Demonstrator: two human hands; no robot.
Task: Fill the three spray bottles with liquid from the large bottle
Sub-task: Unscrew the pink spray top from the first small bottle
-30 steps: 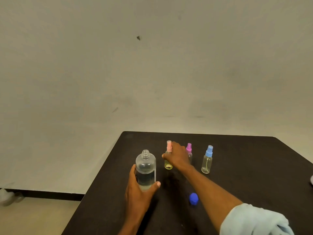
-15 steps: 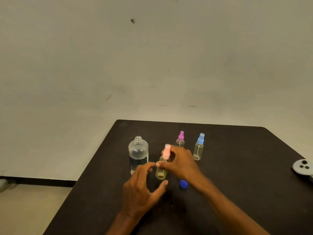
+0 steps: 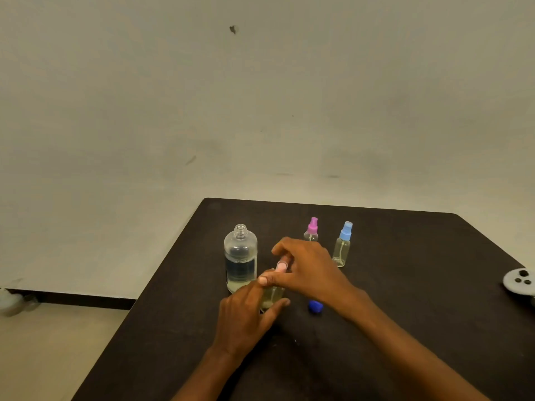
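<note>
One big bottle (image 3: 240,259). Three little spray bottles: one pink-topped bottle (image 3: 272,298), one purple-topped bottle (image 3: 312,227), one blue-topped bottle (image 3: 342,247). So four bottles in all. One loose blue cap (image 3: 315,306). Two hands: one left hand (image 3: 246,316), one right hand (image 3: 309,267). One dark table (image 3: 405,256). One grey round thing (image 3: 519,283) with three dark dots on it. One wall (image 3: 115,111) with one small dark mark (image 3: 232,29) up high.

Dim, yellowish, soft overall light (faint shadows), slight blur, wide-angle edge bending.
</note>
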